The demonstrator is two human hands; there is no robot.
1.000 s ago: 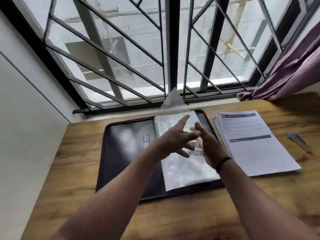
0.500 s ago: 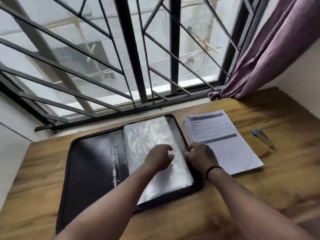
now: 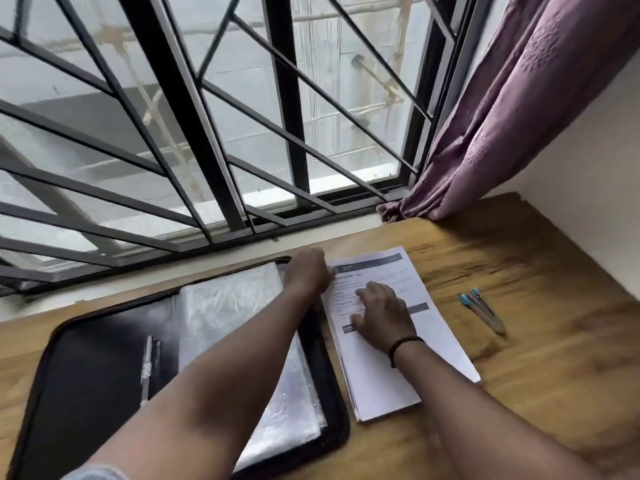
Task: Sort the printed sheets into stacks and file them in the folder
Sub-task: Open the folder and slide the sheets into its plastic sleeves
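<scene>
Both hands' grip (loose) on printed sheets [image 3: 381, 372]: left hand [image 3: 310, 271], right hand [image 3: 381, 311].

Bare tabletop [image 3: 540, 386] lies near and right of the sheets [image 3: 381, 382]; two pens [image 3: 482, 310] and the far curtain [image 3: 502, 133] obstruct.

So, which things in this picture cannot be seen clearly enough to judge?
- Printed text on the stack of sheets, head view: too small and blurred to read.
- Left hand fingertips: hidden behind its own knuckles at the stack's corner.
- Folder: near corner cut off by the bottom edge; the left forearm covers its sleeves.
</scene>
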